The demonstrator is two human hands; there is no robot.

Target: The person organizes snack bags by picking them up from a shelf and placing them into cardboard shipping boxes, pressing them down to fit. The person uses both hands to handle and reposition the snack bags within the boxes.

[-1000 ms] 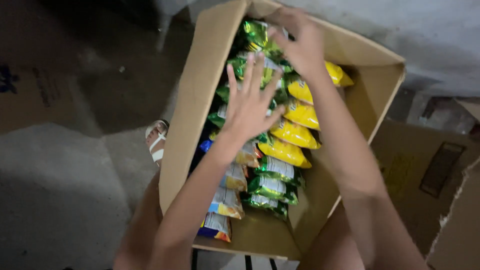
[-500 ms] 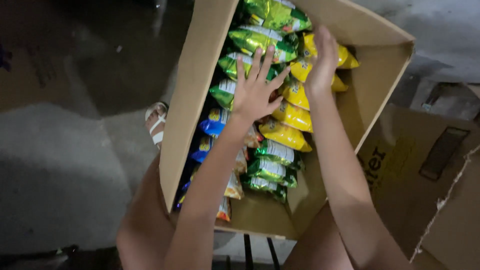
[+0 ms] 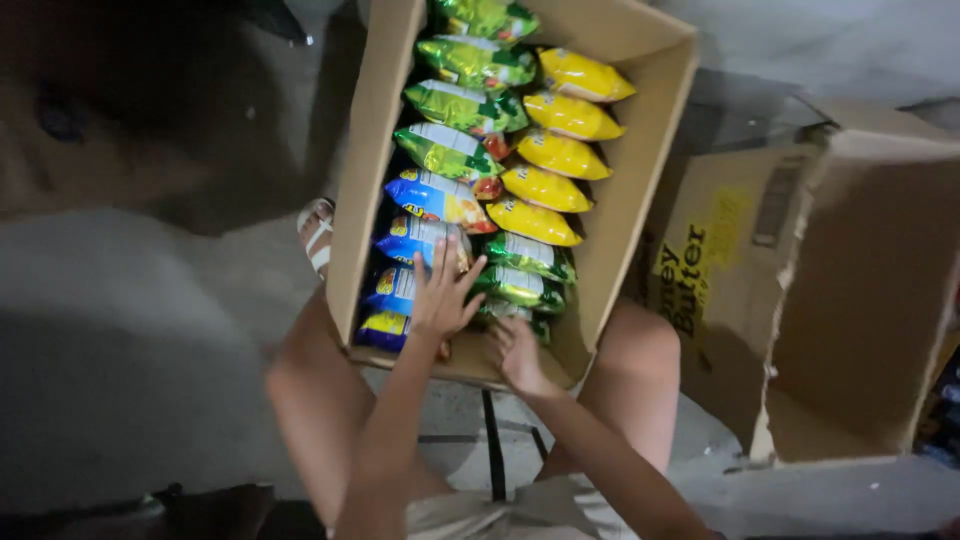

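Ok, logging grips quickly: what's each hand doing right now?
Left hand: open, fingers spread on the snack bags.
Right hand: among the green bags; grip cannot be told.

Our bare arms, bare legs

We wear no sleeves on either arm; our left hand [image 3: 440, 298] and right hand [image 3: 520, 355] are ungloved, our shorts [image 3: 520, 512] are pale, and a white strappy sandal [image 3: 318, 232] shows.

Green, yellow, blue snack bags [image 3: 545, 188] in carton [image 3: 640, 170]

Empty torn cardboard box [image 3: 850, 300] at right, white sandal [image 3: 318, 232] – grey floor [image 3: 120, 330]
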